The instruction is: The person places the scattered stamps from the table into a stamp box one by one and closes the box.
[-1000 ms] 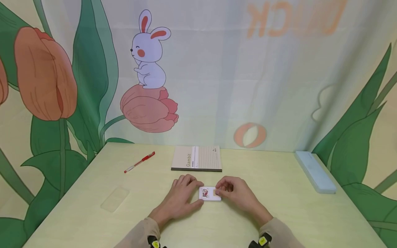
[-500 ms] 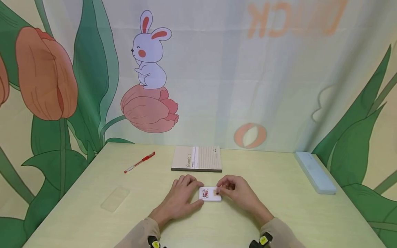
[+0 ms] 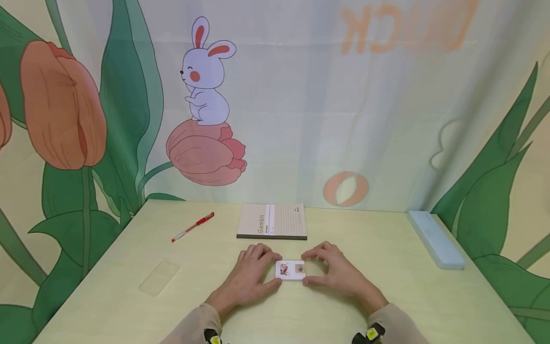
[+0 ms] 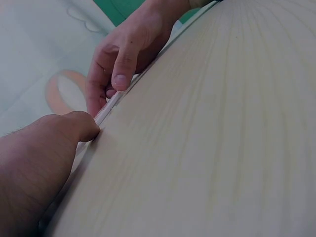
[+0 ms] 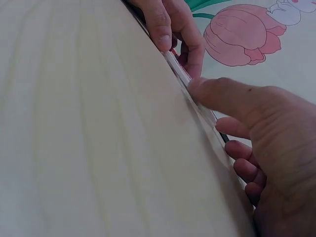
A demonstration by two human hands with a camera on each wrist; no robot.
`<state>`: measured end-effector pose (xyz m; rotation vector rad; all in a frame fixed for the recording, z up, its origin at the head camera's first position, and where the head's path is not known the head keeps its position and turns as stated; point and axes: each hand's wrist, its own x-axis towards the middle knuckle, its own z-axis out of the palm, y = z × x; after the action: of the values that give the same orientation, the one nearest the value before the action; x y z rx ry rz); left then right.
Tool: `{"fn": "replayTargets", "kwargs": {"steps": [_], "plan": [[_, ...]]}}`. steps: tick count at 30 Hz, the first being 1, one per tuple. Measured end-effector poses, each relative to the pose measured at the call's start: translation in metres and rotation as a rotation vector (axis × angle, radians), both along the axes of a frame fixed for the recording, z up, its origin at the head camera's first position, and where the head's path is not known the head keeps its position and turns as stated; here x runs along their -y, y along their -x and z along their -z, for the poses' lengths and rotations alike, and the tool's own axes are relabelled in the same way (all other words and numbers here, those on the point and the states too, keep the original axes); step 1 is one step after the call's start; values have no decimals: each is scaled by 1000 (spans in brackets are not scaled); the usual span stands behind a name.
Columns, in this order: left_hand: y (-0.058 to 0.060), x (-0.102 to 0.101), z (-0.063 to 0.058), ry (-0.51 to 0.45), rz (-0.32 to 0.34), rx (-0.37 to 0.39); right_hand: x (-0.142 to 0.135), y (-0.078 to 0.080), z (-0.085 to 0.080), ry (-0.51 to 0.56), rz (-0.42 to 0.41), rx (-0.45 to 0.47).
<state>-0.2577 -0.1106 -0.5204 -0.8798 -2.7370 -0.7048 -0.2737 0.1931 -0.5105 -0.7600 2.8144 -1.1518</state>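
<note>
- The left hand (image 3: 251,273) comes in from the lower left, back upward, its thumb at the near edge and forefinger at the far edge of a white slab (image 3: 292,270), pinching its left end.
- The right hand (image 3: 341,273) mirrors it, thumb near and forefinger far, pinching the right end; its other fingers curl inward.
- The slab lies flat on the table (image 3: 283,317), between the hands and in front of the notebook (image 3: 272,221).
- Only the head view shows the slab's top: a colourful sticker (image 3: 284,269) on the left, a golden one (image 3: 300,269) on the right.
- Both wrist views show just its thin edge, but bring the thumbs up close.
- The head view alone clearly shows the red pen (image 3: 193,227), clear case (image 3: 159,278) and pale blue box (image 3: 436,240).
</note>
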Motion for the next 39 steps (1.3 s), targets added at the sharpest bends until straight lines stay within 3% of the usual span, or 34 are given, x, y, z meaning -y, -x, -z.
{"fn": "replayTargets", "kwargs": {"steps": [14, 17, 21, 26, 33, 39], "plan": [[3, -3, 0, -40, 9, -10, -2, -2, -2, -43, 4, -2], [3, -4, -2, -75, -24, -50, -4, -2, -1, -37, 4, -11], [0, 4, -5, -170, -85, -168, -2, -2, 1, -23, 0, -23], [0, 29, -4, -267, -161, -294, 0, -3, 1, -24, -3, -7], [-2, 81, -5, -259, -292, -324, 0, -2, -2, -27, 7, -9], [-10, 135, -1, -258, -398, -397, 1, -1, 3, -17, -1, 3]]}}
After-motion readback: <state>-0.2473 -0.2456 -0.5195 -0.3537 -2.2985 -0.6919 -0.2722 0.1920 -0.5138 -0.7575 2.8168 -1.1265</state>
